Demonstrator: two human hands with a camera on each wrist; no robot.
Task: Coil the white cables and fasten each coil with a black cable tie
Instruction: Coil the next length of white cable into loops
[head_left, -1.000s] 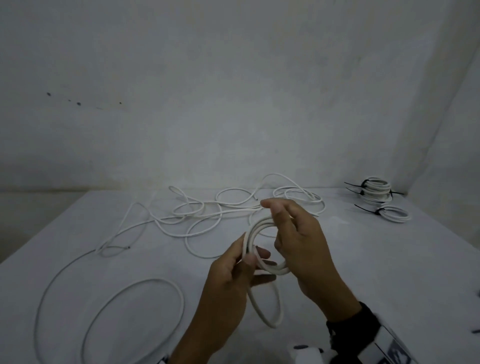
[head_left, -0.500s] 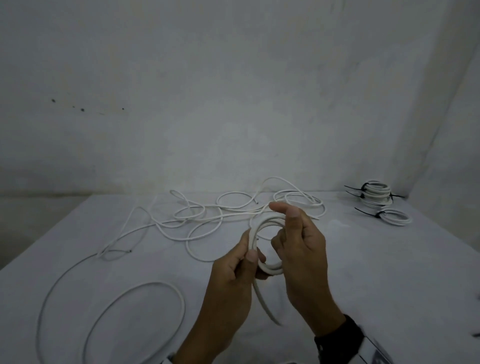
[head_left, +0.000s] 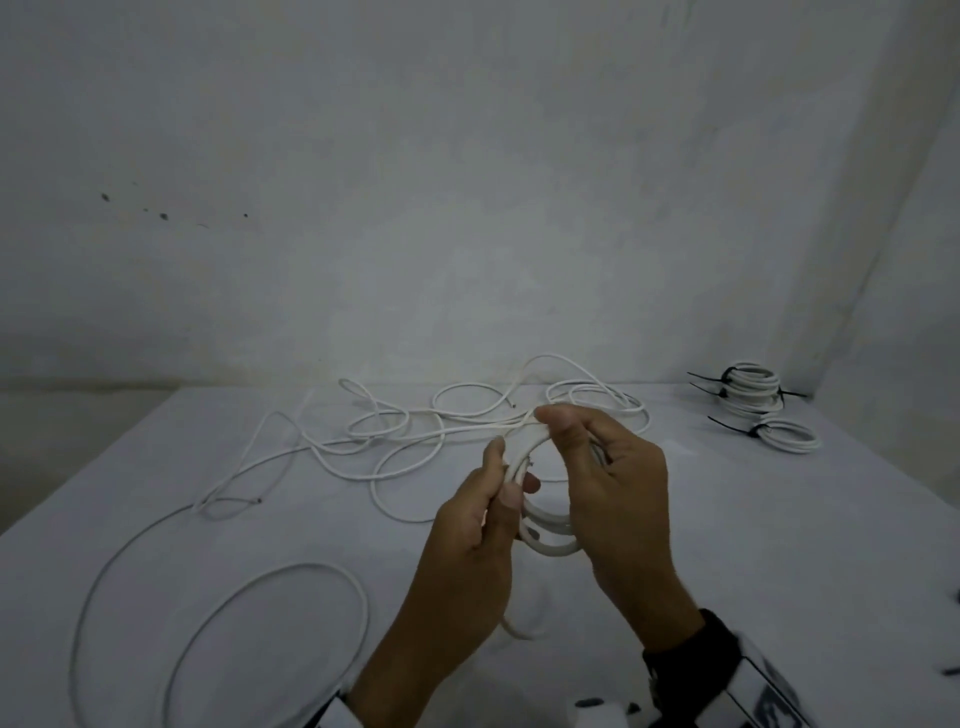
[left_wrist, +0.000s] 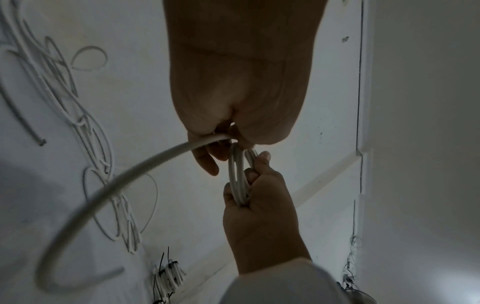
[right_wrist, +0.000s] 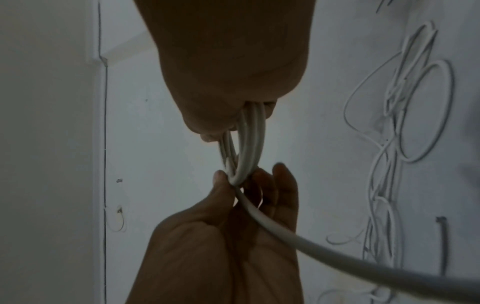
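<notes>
I hold a small coil of white cable (head_left: 550, 540) upright above the table's near middle. My left hand (head_left: 506, 478) pinches the coil's left side between thumb and fingers. My right hand (head_left: 571, 441) grips the coil's top and right side, thumb over the top. In the left wrist view the coil (left_wrist: 237, 174) runs between both hands, and a loose tail (left_wrist: 116, 185) curves away from the left hand. The right wrist view shows the coil's strands (right_wrist: 249, 144) leaving my right hand, with the tail (right_wrist: 311, 242) passing through the left hand. The tail's short end (head_left: 514, 631) hangs below my left hand.
Loose white cables (head_left: 415, 426) lie tangled across the table's far middle. A wide loop (head_left: 260, 623) lies at front left. Two finished coils with black ties (head_left: 748, 389) (head_left: 789, 435) sit at the back right corner. Small dark objects (head_left: 950, 670) lie at the right edge.
The loop hanging below my hands has been drawn up onto the coil, leaving a short tail. My right hand has turned over the coil's top.
</notes>
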